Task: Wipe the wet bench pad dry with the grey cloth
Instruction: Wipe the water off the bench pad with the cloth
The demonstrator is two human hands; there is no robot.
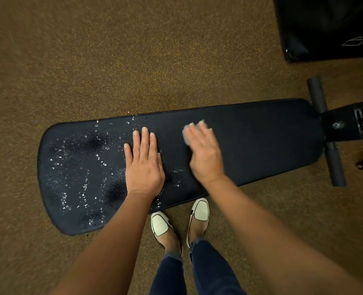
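A long black bench pad [261, 141] lies across the view, low over a brown speckled floor. Water droplets [78, 167] glisten over its left half; the right half looks dull and free of drops. My left hand [143, 162] lies flat on the pad's middle with straight fingers. My right hand [204, 150], blurred by motion, presses a small grey cloth [185, 133] onto the pad just right of the middle. Only a pale edge of the cloth shows beyond my fingers; the rest is hidden under the hand.
The bench frame with grey foam rollers [333, 165] juts out at the pad's right end. A black object [325, 26] fills the top right corner. My feet in cream shoes [161, 224] stand on the floor against the pad's near edge.
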